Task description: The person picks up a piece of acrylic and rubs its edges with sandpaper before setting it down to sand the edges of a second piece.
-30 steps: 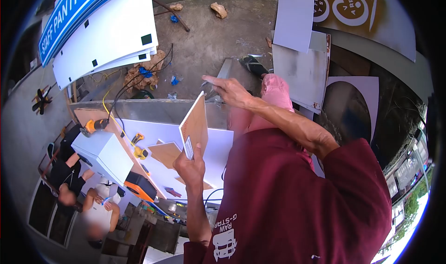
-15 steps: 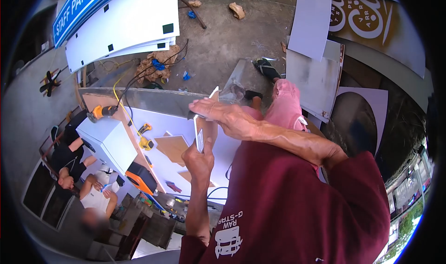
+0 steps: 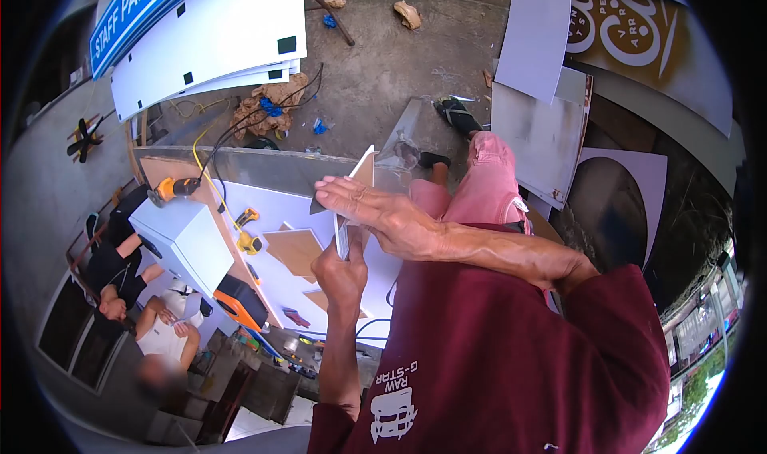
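Observation:
My left hand (image 3: 341, 276) is closed around the lower part of a thin panel piece (image 3: 363, 170), white at the edge and brown on one face, held upright over the worktable. Across the panel's edge lies my right hand (image 3: 383, 214), fingers together and stretched out. Under these fingers is a dark grey flat piece (image 3: 317, 207), apparently sandpaper, with only a corner showing. The palm side of my right hand and most of the dark piece are hidden.
On the white-topped worktable (image 3: 375, 290) lie brown board pieces (image 3: 294, 254), a yellow power tool (image 3: 249, 238) and another yellow tool (image 3: 169, 189) with a cord. A white box (image 3: 182, 238) stands at its edge. Two people are at lower left; sign panels (image 3: 216, 46) stand beyond.
My right hand has slid a little to the left and turned slightly over the panel's edge, the dark piece moving with it. My left hand keeps its hold on the panel.

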`<state>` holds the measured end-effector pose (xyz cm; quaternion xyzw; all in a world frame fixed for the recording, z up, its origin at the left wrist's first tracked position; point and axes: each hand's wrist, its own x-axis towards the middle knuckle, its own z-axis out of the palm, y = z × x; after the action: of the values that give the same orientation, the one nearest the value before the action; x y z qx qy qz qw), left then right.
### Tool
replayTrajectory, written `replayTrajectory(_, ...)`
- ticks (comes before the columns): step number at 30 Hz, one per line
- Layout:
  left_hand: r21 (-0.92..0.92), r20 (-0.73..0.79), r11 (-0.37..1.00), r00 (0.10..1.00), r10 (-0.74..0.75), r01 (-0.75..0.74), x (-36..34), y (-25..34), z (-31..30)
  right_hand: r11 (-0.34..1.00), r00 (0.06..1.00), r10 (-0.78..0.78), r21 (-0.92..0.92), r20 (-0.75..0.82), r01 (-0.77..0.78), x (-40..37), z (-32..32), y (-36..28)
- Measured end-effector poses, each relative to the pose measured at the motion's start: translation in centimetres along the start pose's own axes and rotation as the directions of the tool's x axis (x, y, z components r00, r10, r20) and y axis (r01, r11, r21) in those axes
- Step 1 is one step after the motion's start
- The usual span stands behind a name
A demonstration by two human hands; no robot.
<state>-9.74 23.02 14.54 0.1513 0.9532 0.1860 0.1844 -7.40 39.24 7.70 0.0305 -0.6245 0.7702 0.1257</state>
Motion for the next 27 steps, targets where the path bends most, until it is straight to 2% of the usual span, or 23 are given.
replayTrajectory(3, 0.014, 0.027, 0.996, 0.995, -0.094, 0.093, 0.1, 0.1, -0.6, 0.993, 0.996, 0.081, -0.089, 0.024, -0.078, -1.4, -0.9, 5.5)
replayTrajectory(4, 0.019, 0.028, 0.997, 0.997, -0.073, 0.072, -0.2, 0.0, -0.9, 0.971, 0.976, 0.218, -0.093, -0.013, -0.218, -1.5, -1.6, 6.5)
replayTrajectory(6, 0.019, 0.011, 1.000, 1.000, -0.019, 0.019, 0.3, -0.5, -0.6, 0.961, 0.963, 0.271, -0.064, -0.008, -0.271, -1.0, -2.7, 7.2)
replayTrajectory(7, 0.004, 0.016, 0.999, 0.999, -0.040, 0.040, 0.1, -0.6, -0.6, 0.949, 0.949, 0.314, -0.039, -0.006, -0.314, -1.1, -3.0, 6.8)
replayTrajectory(8, -0.006, 0.025, 0.998, 0.997, -0.067, 0.067, -0.3, -0.6, -0.9, 0.889, 0.893, 0.449, 0.082, 0.031, -0.450, -0.9, -3.6, 6.7)
replayTrajectory(11, -0.024, 0.022, 0.994, 0.995, -0.102, 0.102, 0.6, -0.6, -0.6, 0.930, 0.931, 0.364, 0.042, 0.026, -0.365, -0.7, -3.4, 6.3)
replayTrajectory(12, -0.016, 0.039, 0.992, 0.992, -0.121, 0.121, 0.3, -0.6, -1.0, 0.960, 0.960, 0.281, 0.014, 0.016, -0.281, -0.7, -3.0, 6.4)
replayTrajectory(15, -0.020, 0.009, 0.998, 0.998, -0.064, 0.064, 0.5, -0.2, -0.9, 0.972, 0.976, 0.217, -0.099, 0.033, -0.213, -0.9, -3.2, 5.6)
replayTrajectory(18, -0.030, 0.034, 0.995, 0.995, -0.097, 0.098, 0.5, -0.4, -0.9, 0.920, 0.908, 0.389, -0.017, 0.156, -0.391, 0.1, -4.6, 4.5)
replayTrajectory(21, -0.052, 0.012, 0.996, 0.997, -0.078, 0.078, 0.5, -0.4, -0.8, 0.975, 0.968, 0.222, -0.030, 0.116, -0.220, -0.3, -3.7, 6.5)
replayTrajectory(24, -0.033, 0.002, 0.998, 0.998, -0.059, 0.059, 0.6, -0.1, -0.9, 0.981, 0.986, 0.164, -0.108, -0.001, -0.163, -1.2, -1.5, 6.6)
replayTrajectory(27, 0.002, 0.024, 0.998, 0.998, -0.062, 0.062, 0.4, -0.4, -0.8, 0.996, 0.999, 0.041, 0.080, 0.015, -0.042, 0.4, -0.5, 0.5)
